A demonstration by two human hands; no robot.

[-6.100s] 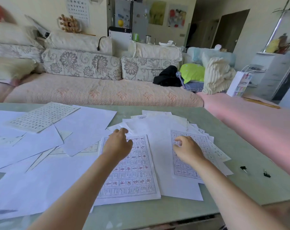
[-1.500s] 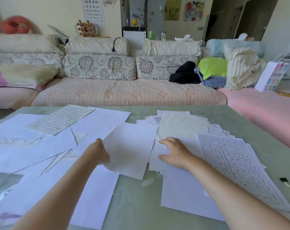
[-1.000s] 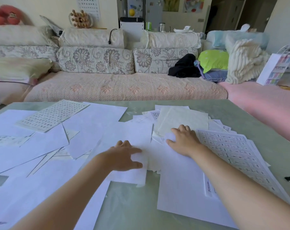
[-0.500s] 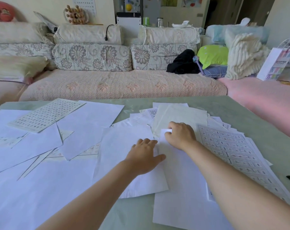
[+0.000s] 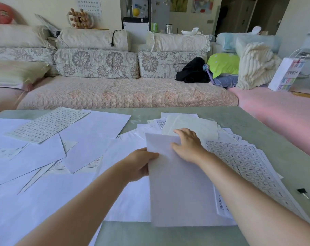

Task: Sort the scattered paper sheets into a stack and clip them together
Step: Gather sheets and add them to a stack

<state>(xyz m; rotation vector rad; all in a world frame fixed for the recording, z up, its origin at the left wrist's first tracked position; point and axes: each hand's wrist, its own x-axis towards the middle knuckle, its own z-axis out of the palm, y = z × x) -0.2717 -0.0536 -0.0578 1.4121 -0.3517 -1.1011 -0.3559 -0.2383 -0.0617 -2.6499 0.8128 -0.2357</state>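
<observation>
Currently left fingers (image 5: 150, 155) pinch blank sheet (image 5: 179, 192) edge; right fingers (image 5: 182, 132) flat atop, released.

bare table (image 5: 239, 125) right, sheets (image 5: 90, 135) left

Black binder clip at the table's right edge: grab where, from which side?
Pinch the binder clip by its black body, from above, likely with the right hand, which is nearer. It lies flat and alone on bare table, right of the papers. Its thin silver lever sticks out toward the near right and looks too slim to pinch well.
</observation>
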